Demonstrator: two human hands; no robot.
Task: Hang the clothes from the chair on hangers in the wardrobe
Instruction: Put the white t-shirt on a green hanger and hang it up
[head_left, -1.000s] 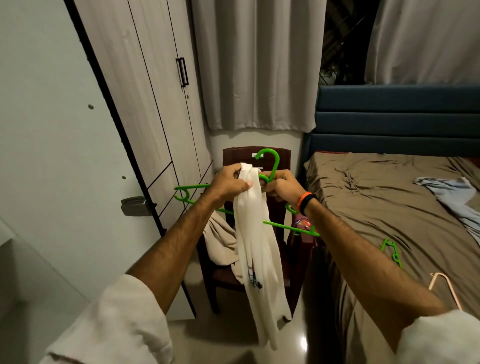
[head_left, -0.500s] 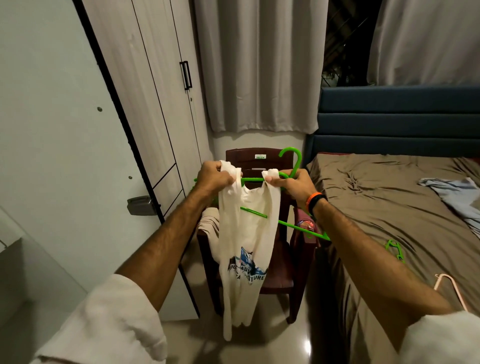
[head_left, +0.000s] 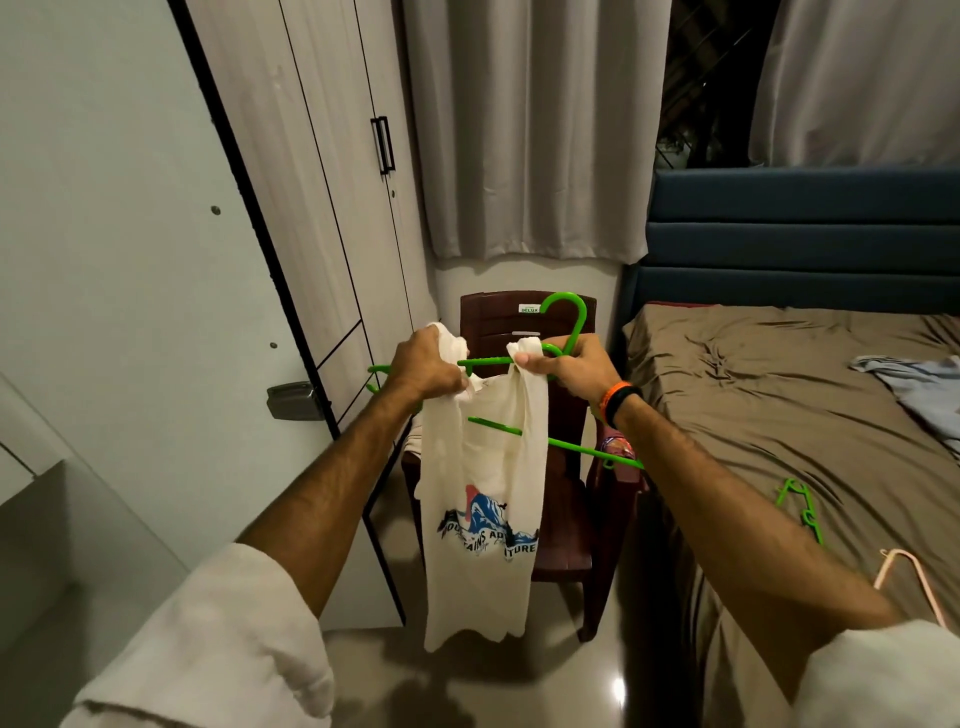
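A cream T-shirt (head_left: 480, 499) with a blue mountain print hangs in front of the dark brown chair (head_left: 563, 525). My left hand (head_left: 427, 367) grips the shirt's left shoulder. My right hand (head_left: 566, 364) pinches the shirt's right shoulder together with the green hanger (head_left: 569, 319), whose hook points up and whose bars pass through the neck opening. Another pale garment (head_left: 415, 441) lies on the chair seat, mostly hidden by the shirt. The wardrobe (head_left: 311, 197) stands at the left, its far doors closed and a near door (head_left: 119, 291) swung open.
A bed (head_left: 810, 415) with a brown sheet fills the right side, close to the chair. On it lie a second green hanger (head_left: 802, 506), a pink hanger (head_left: 906, 582) and a light blue garment (head_left: 919, 387). Grey curtains (head_left: 530, 130) hang behind the chair.
The bunched shirt has been spread apart by its shoulders, so its print now shows. My hands moved apart along the hanger, and the hook shifted to the right.
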